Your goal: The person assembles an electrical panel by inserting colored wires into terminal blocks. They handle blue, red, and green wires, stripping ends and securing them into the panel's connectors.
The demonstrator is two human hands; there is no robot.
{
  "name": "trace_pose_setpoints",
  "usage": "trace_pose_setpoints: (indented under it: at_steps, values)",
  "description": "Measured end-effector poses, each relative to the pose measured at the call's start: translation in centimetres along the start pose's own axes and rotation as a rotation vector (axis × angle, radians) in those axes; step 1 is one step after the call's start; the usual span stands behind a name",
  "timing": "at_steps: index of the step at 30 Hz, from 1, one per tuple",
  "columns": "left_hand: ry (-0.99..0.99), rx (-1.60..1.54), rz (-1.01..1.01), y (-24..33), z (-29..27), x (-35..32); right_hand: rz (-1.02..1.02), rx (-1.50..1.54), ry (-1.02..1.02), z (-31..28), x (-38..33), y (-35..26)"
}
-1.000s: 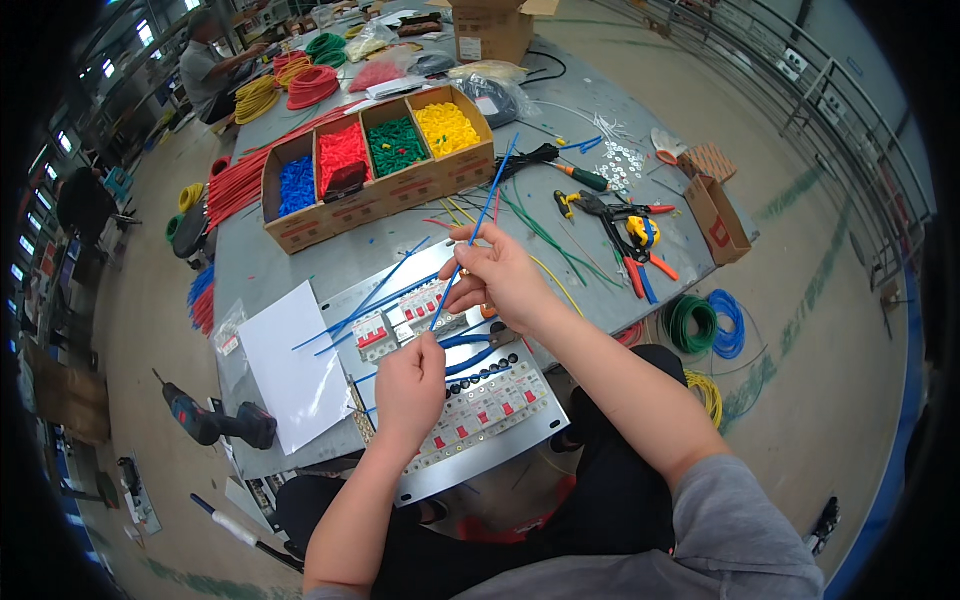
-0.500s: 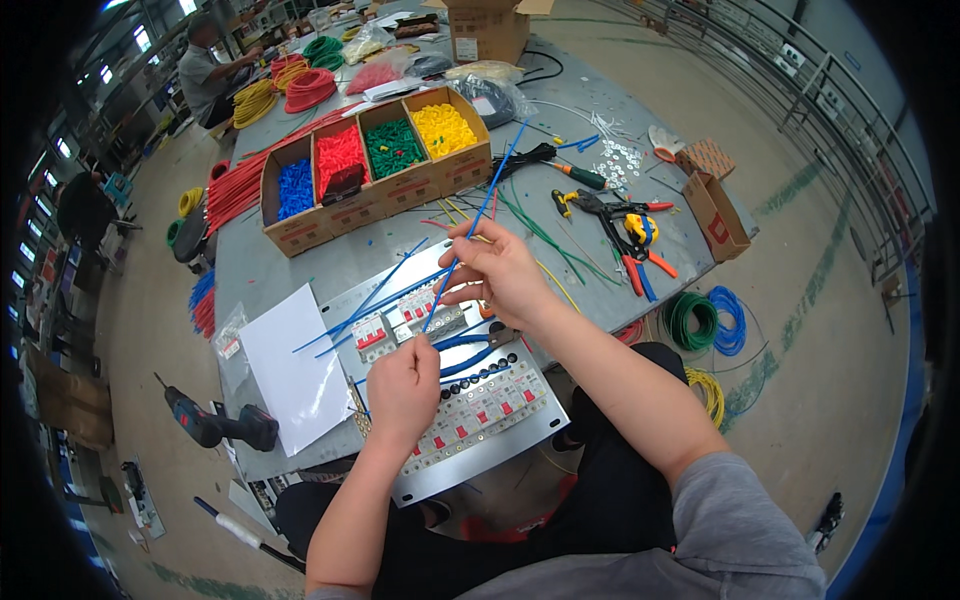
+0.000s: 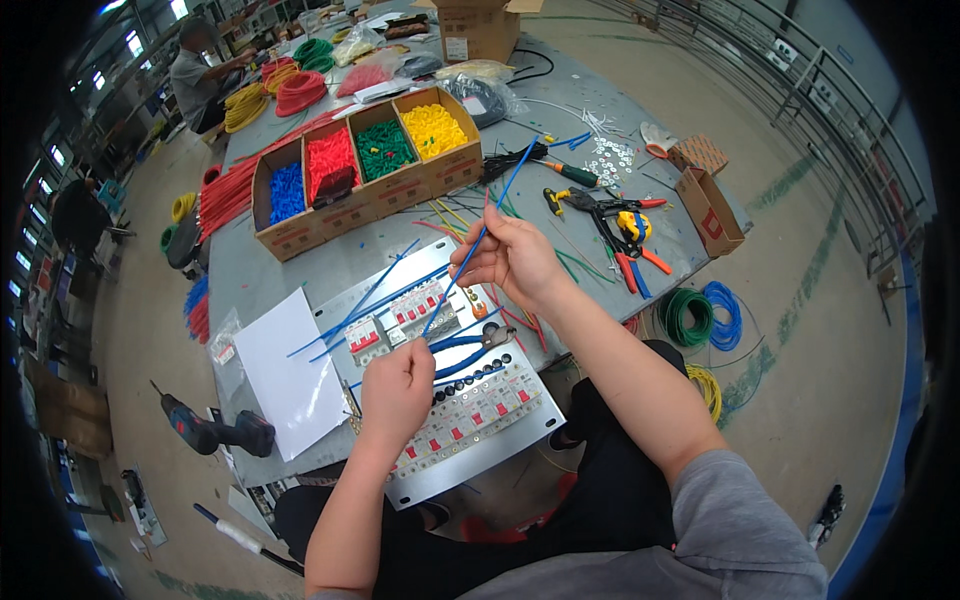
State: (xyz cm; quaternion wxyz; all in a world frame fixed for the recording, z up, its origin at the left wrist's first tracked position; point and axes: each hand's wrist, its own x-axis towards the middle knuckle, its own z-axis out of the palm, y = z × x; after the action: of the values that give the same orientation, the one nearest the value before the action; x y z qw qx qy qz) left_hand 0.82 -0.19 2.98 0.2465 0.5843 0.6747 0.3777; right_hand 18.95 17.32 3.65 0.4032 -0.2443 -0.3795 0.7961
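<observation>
A long blue wire [image 3: 518, 172] slants up and to the right between my hands, above a metal plate [image 3: 480, 462]. My left hand [image 3: 396, 382] is closed in a fist round its lower end. Higher up, my right hand [image 3: 512, 262] pinches the wire between thumb and forefinger, with its other fingers curled loosely. Red-switched circuit breakers [image 3: 477, 412] run in a row along the plate's near side. Further breakers [image 3: 420, 310] sit beyond the left hand. Blue-handled cutters [image 3: 495, 335] lie on the plate between the two groups. Loose blue wires [image 3: 365, 310] cross its far left part.
A divided cardboard box [image 3: 370, 205] holds blue, red, green and yellow caps. White paper [image 3: 285, 375] and a cordless drill [image 3: 220, 428] lie left. Wire strippers [image 3: 605, 215] and a tape measure [image 3: 634, 226] lie right. Wire coils [image 3: 689, 317] are beside the table; a person [image 3: 195, 80] sits far left.
My right hand has shifted slightly right along the blue wire, its fingers drawn closer round it. The left fist still holds the lower end. The whole view has moved a little.
</observation>
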Motion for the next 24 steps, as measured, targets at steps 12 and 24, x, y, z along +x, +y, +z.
trace_pose_setpoints:
  at_steps: [12, 24]
  values:
    - [0.054, -0.238, -0.012, -0.9, 0.7, 0.4, -0.019, -0.077, -0.009, -0.4, -0.3, -0.1]
    - [0.021, -0.058, 0.076, 0.1, 0.6, 0.0, 0.033, -0.174, 0.080, -0.6, -0.1, -0.2]
